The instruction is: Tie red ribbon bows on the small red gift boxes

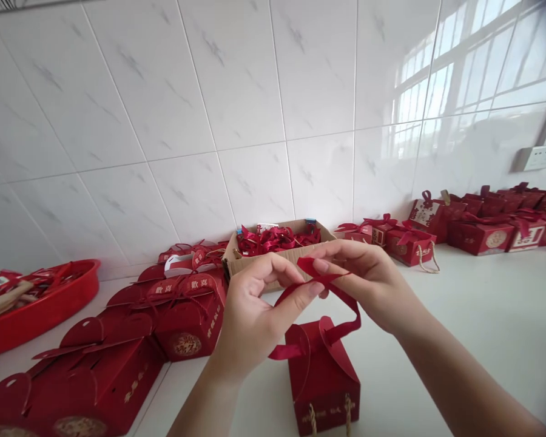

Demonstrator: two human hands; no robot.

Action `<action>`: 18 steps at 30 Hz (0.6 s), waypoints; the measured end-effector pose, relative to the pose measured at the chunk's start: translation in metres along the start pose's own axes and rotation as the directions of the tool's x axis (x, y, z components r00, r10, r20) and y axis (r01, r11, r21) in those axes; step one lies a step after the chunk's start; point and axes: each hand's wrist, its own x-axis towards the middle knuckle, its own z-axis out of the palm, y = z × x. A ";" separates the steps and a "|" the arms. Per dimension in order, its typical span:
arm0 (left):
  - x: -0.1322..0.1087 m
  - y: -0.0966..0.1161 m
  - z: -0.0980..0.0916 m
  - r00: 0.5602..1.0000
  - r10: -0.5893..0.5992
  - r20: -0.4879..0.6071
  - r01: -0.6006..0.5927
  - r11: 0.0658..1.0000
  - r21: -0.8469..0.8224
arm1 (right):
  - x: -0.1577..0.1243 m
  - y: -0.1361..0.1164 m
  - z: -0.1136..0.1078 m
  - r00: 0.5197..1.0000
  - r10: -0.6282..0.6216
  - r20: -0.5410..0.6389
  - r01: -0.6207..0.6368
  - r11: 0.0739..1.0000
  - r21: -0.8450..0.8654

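Note:
A small red gift box (323, 382) with rope handles stands on the white counter (482, 315) right below my hands. A dark red ribbon (341, 315) runs through its top flaps and rises in a loop. My left hand (255, 309) pinches one part of the ribbon between thumb and fingers. My right hand (368, 279) pinches the other part a little higher, fingers closed on it. Both hands hover just above the box.
Several unclosed red boxes (118, 364) crowd the counter at left. A red basin (45, 303) sits far left. Against the tiled wall, a cardboard box (255, 258) holds red ribbons. Finished bow-tied boxes (482, 227) line the back right. A wall socket (541, 156) is at right.

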 end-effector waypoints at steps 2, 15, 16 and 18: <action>0.000 -0.001 0.001 1.000 -0.029 0.000 0.029 0.999 -0.023 | -0.001 0.000 0.002 0.998 -0.045 0.042 0.044 0.999 0.028; 0.003 -0.008 -0.009 0.999 -0.020 0.033 0.018 0.999 0.043 | -0.004 -0.002 -0.001 0.968 -0.120 0.220 0.131 0.991 -0.032; 0.003 -0.009 -0.010 0.999 -0.021 0.029 0.020 0.998 0.056 | -0.004 -0.002 -0.001 0.969 -0.115 0.218 0.125 0.992 -0.031; 0.003 -0.010 -0.009 0.999 -0.023 0.027 0.021 0.997 0.071 | -0.003 -0.002 0.000 0.971 -0.105 0.215 0.110 0.994 -0.012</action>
